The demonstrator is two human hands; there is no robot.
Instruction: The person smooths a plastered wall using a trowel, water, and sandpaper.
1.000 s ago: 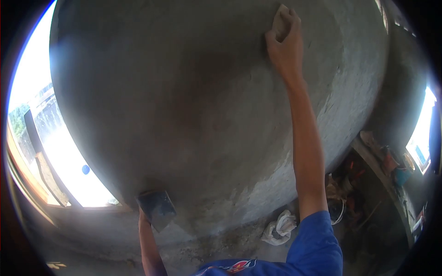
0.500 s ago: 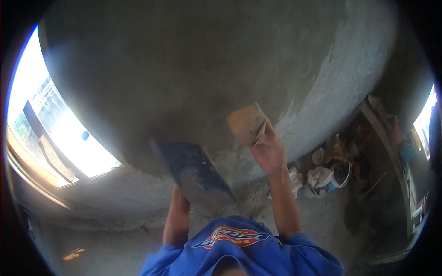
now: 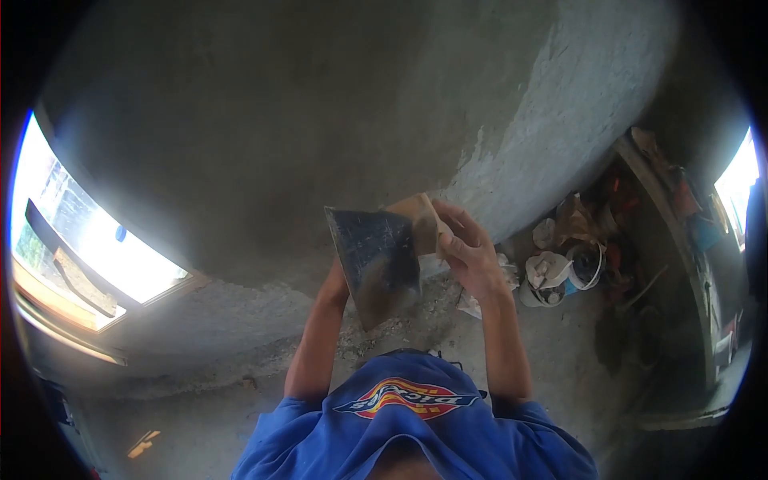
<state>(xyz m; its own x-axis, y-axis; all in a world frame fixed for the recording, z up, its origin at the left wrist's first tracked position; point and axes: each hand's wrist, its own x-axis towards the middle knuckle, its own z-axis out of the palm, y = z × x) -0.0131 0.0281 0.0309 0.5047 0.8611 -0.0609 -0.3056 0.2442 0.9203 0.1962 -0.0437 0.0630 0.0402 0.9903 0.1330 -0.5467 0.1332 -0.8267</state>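
The right hand (image 3: 472, 252) pinches a tan flat pad (image 3: 418, 210) between the thumb, on the near side, and the bent fingers. The pad stands tilted in front of the chest, at the far right edge of a dark plate (image 3: 376, 248), which overlaps part of it; whether the two touch cannot be told. The left hand (image 3: 340, 278) is at the plate's back and mostly hidden by it, so the set of its fingers cannot be determined. The plate is steeply tilted, its scuffed dark face toward the viewer, with a duller, smeared area low on that face.

Both forearms extend from a blue shirt (image 3: 344, 448) bearing a red and yellow emblem. Ahead of the hands rises a grey wall (image 3: 280, 144), dark and smooth over most of its surface, with a paler, rougher band at right. Loose debris (image 3: 372, 340) lies on the floor (image 3: 560, 360) along the wall's base. Beyond the right forearm stands a pale bucket (image 3: 532, 296), with a brown sack (image 3: 574, 220) near it. At far left, a wooden frame (image 3: 64, 308) borders a bright window; a dark board (image 3: 60, 238) slants across it.
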